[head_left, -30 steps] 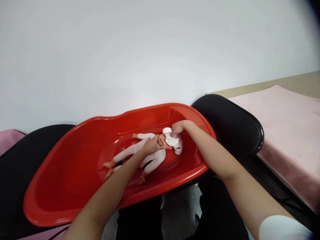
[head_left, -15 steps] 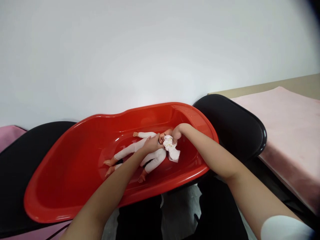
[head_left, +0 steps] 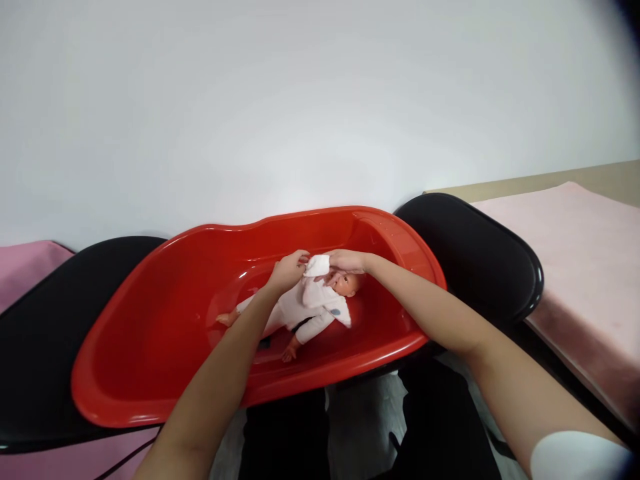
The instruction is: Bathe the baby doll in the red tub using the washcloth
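Observation:
A baby doll (head_left: 300, 306) in a white suit lies on its back in a red baby bathtub (head_left: 135, 347), its head (head_left: 349, 283) toward the right end. Over the doll's chest, my left hand (head_left: 289, 272) has its fingers bent at the left edge of a white cloth (head_left: 317, 265). My right hand (head_left: 347, 261) pinches that cloth from the other side, just above the doll's face. Another white flap with a grey-blue patch (head_left: 340, 311) lies by the doll's near shoulder. Whether both are one piece of cloth I cannot tell. My left forearm covers part of the doll's legs.
The tub sits across black chair seats, one on the left (head_left: 45, 360) and one on the right (head_left: 475, 257). A pale pink padded surface (head_left: 585, 267) stands at far right. Pink material (head_left: 30, 270) shows at far left. A white wall (head_left: 300, 100) rises behind.
My left hand has moved up from the doll's neck area to the white cloth. The cloth has shifted left and now stretches between my hands. More of the doll's head shows.

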`<action>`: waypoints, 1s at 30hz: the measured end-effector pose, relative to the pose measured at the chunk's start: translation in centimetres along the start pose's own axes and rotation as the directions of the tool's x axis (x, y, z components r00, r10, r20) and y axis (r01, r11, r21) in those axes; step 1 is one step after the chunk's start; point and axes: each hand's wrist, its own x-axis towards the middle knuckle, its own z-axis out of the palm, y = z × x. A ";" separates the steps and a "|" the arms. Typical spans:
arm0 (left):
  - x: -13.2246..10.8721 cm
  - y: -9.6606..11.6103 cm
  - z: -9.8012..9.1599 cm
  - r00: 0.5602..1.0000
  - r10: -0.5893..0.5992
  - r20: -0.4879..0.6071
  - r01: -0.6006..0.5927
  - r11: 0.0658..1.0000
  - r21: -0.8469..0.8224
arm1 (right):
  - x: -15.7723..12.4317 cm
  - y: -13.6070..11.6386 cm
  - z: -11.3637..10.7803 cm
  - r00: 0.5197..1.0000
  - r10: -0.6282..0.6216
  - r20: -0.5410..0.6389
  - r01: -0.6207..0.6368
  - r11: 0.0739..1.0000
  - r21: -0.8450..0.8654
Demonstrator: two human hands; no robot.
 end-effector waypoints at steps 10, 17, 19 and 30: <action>-0.1 -1.7 1.8 0.986 0.140 0.086 -0.145 0.988 0.058 | 1.7 1.8 -2.1 0.966 -0.257 -0.003 0.206 0.780 -0.591; 0.9 -4.1 3.7 0.926 0.270 0.264 -0.314 0.939 0.141 | 1.2 2.2 -3.2 1.000 0.018 -0.018 -0.024 0.371 -0.928; 1.0 -4.1 4.1 0.904 0.297 0.308 -0.349 0.929 0.126 | 1.3 2.3 -3.0 0.992 0.093 -0.086 -0.108 0.260 -0.960; -1.1 -1.4 7.4 0.962 0.184 0.200 -0.228 0.947 0.226 | 1.6 2.0 -1.5 0.987 0.144 -0.068 -0.092 0.169 -0.981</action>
